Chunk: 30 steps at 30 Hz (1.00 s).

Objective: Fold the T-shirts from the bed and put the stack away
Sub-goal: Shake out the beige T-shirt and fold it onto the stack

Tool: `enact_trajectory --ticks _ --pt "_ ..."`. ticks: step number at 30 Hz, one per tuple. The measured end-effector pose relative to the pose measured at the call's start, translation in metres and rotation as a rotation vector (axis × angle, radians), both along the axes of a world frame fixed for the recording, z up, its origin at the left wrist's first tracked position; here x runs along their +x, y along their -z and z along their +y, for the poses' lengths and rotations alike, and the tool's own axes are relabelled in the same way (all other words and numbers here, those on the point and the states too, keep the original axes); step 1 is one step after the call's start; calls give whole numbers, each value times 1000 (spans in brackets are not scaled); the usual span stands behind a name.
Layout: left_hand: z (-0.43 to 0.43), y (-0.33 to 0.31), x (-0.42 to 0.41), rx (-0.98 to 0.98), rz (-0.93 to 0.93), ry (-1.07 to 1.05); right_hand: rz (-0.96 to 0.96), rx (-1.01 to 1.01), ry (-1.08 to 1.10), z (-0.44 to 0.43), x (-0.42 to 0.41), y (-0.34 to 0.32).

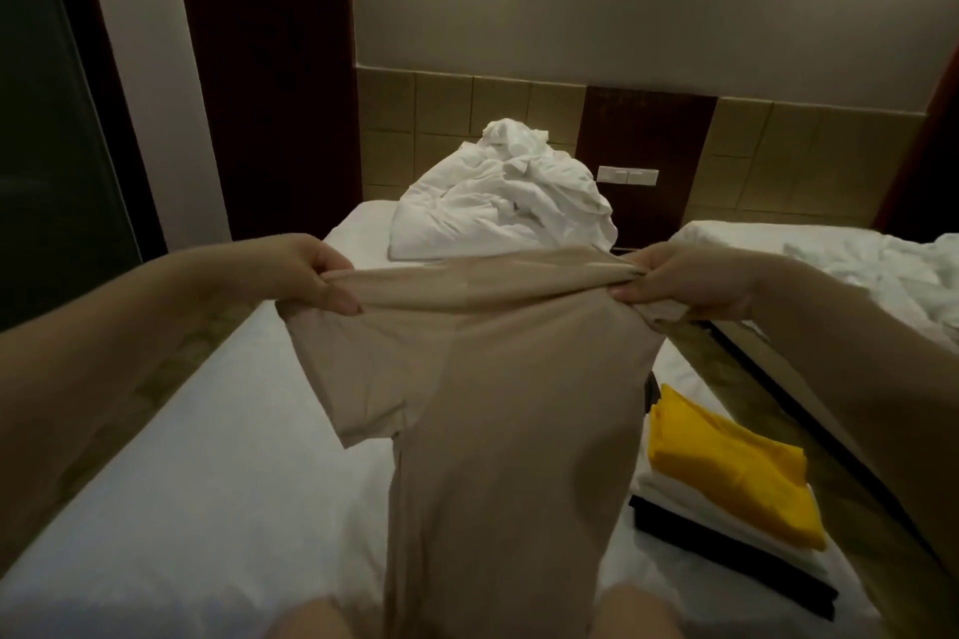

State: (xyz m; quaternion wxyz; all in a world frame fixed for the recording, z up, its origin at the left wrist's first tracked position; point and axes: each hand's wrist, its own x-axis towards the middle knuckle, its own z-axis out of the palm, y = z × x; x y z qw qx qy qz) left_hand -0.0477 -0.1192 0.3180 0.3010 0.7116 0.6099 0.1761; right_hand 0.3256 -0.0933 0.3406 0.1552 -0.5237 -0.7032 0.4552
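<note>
The left hand (311, 275) and right hand (690, 288) each have a grip pinching bunched cloth at a shoulder of the beige T-shirt (498, 405). It hangs limp over the middle of the bed (207, 509); it looks light, soft and prone to sag, so the shoulders seem the best hold. Its hem is hidden, perhaps lying on the lap. The folded stack (726, 483) sits by the bed's right edge.

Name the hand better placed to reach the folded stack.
Right, probably. The folded stack lies at the right of the bed, below the right hand. The left hand grips the beige T-shirt opposite, with the hanging shirt between.
</note>
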Motion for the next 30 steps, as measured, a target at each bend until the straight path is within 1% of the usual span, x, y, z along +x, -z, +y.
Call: enact_trajectory --ticks 1,2,4,6,7,8,10,11,13,15,17,19,21,23,25,26,28,30 --pt "15 4 4 20 122 -36 -71 28 6 14 -6 6" --pt "30 9 9 41 234 -64 -182 98 36 32 -11 14" --pt "69 18 14 140 410 -152 -427 291 148 71 -24 21" --pt "111 15 19 311 484 -306 -659 552 238 111 -38 16" --pt "130 7 22 402 479 -387 -735 680 274 129 -45 5" --pt "147 -5 26 494 452 -463 -701 775 345 147 -48 -9" --pt "177 -38 34 684 387 -570 -461 882 520 177 -50 -46" --pt "189 -58 37 774 357 -600 -379 939 583 188 -51 -68" --pt "206 -97 42 911 318 -616 -304 1033 623 204 -52 -108" --pt "214 -125 44 994 281 -585 -250 1097 638 210 -54 -135" --pt "216 -138 40 1087 237 -552 -187 1133 652 211 -51 -150" --pt "211 -138 33 1159 226 -516 -164 1146 666 202 -48 -150" --pt "197 -125 28 1136 231 -428 -177 1141 651 184 -44 -133" --pt "172 -98 28 1024 259 -324 -194 1117 599 160 -37 -95" --pt "141 -58 32 844 289 -264 -228 1046 538 132 -31 -42" --pt "123 -34 35 743 303 -268 -276 989 513 116 -27 -11" --pt "85 15 41 524 224 -328 -359 849 456 82 -22 50" --pt "47 69 46 372 169 -351 -364 685 417 44 -15 108"
